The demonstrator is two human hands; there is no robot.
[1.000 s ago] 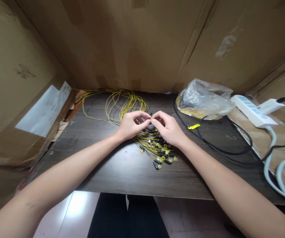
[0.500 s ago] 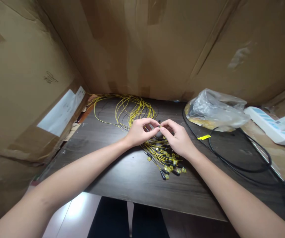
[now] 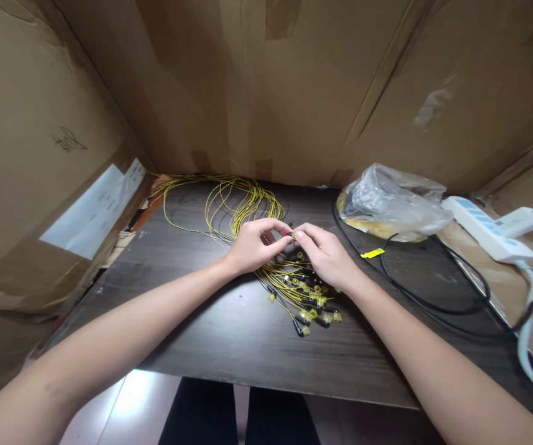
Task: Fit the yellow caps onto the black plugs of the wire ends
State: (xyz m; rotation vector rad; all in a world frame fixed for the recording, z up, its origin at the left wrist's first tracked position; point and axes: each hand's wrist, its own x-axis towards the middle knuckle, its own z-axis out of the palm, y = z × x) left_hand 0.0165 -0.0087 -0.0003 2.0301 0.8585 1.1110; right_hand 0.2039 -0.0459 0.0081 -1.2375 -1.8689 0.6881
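Note:
My left hand (image 3: 257, 246) pinches a small black connector (image 3: 290, 235) on a thin yellow cable between thumb and forefinger. Meeting it from the other side, my right hand (image 3: 324, 252) is closed with thumb and forefinger on the tip of that connector, where a bit of yellow shows. The fingertips mostly hide this piece. Below the hands, a bundle of yellow cables (image 3: 273, 277) fans out over the table. Several black connectors (image 3: 298, 327) with see-through yellow caps (image 3: 306, 331) lie at their ends, partly beneath my right hand.
Loops of yellow cable (image 3: 222, 198) run to the back left of the dark wooden table (image 3: 192, 334). A clear plastic bag (image 3: 393, 198), a black cable (image 3: 414, 287) with a yellow tag (image 3: 372, 253), and a white power strip (image 3: 483, 228) lie right. Cardboard walls (image 3: 229, 93) surround the table.
The hands stay together at nearly the same spot, with the right thumb shifted slightly over the connector tip. The camera view has turned slightly, so the scene sits further left.

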